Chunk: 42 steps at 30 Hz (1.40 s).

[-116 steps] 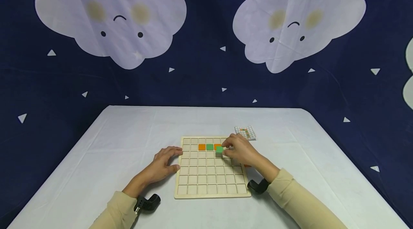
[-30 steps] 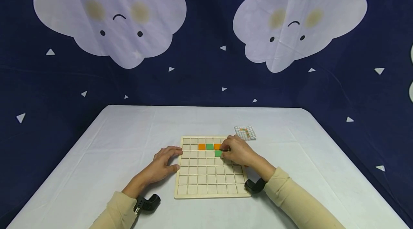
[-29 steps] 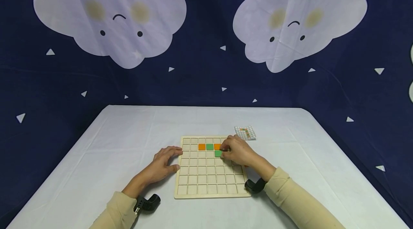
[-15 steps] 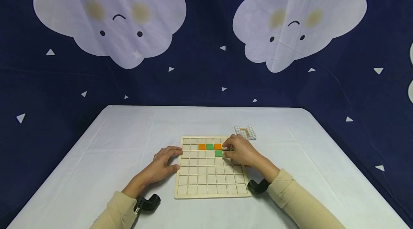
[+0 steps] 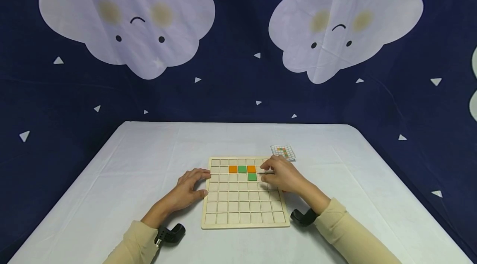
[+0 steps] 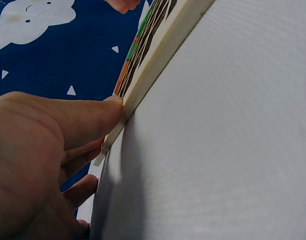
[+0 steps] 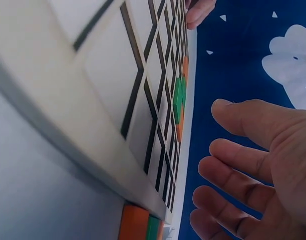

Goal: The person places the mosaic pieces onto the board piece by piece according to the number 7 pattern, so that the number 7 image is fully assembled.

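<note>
A pale wooden grid board (image 5: 227, 226) lies on the table. Two orange blocks (image 5: 233, 169) with a green block (image 5: 242, 169) between them fill cells in a row near its far side. Another green block (image 5: 252, 177) sits in the cell just below the right orange one. My right hand (image 5: 285, 174) hovers over the board's right part, thumb and fingers spread apart and nothing between them, also in the right wrist view. With relaxed fingers, my left hand (image 5: 186, 189) touches the board's left edge; the left wrist view shows its thumb (image 6: 93, 117) against the rim.
A small card (image 5: 282, 151) printed with a coloured grid pattern lies beyond the board's far right corner. Beside the board's right edge, the right wrist view shows loose blocks, one orange (image 7: 133, 222) and one green (image 7: 152, 227). White cloth (image 5: 179, 140) covers the table.
The green block that my right hand held tilted over the board now sits in its cell. My right hand has let go and drawn back to the right; my left hand stays still.
</note>
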Tool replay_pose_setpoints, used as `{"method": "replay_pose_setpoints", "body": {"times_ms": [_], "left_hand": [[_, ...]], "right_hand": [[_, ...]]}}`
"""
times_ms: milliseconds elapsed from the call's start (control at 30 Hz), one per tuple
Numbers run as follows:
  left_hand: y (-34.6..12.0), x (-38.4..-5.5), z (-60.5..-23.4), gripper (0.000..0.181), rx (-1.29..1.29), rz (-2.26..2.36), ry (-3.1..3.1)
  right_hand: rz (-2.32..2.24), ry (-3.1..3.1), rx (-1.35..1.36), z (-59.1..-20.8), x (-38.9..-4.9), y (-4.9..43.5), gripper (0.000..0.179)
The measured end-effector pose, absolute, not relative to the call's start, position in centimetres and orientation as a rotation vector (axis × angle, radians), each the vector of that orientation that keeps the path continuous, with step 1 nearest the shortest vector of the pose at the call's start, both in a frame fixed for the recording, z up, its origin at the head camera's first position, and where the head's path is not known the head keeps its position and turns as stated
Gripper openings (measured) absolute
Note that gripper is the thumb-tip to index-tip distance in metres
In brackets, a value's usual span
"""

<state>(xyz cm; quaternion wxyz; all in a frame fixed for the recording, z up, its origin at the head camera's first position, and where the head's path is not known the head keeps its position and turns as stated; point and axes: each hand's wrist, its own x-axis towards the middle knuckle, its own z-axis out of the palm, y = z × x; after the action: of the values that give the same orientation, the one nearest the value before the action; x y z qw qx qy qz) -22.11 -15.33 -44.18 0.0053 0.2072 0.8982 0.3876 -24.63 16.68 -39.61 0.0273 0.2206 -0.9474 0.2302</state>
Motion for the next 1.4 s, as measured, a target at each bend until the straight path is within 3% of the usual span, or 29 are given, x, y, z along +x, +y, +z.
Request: {"method": "replay_pose_setpoints", "body": {"times_ms": [1400], "left_hand": [[-15.4,-22.0,-43.9,0.042,0.643,1.195,2.82]], "right_hand": [[0.692,-2.905,0.578,-40.2,-22.1,20.8,0.033]]}}
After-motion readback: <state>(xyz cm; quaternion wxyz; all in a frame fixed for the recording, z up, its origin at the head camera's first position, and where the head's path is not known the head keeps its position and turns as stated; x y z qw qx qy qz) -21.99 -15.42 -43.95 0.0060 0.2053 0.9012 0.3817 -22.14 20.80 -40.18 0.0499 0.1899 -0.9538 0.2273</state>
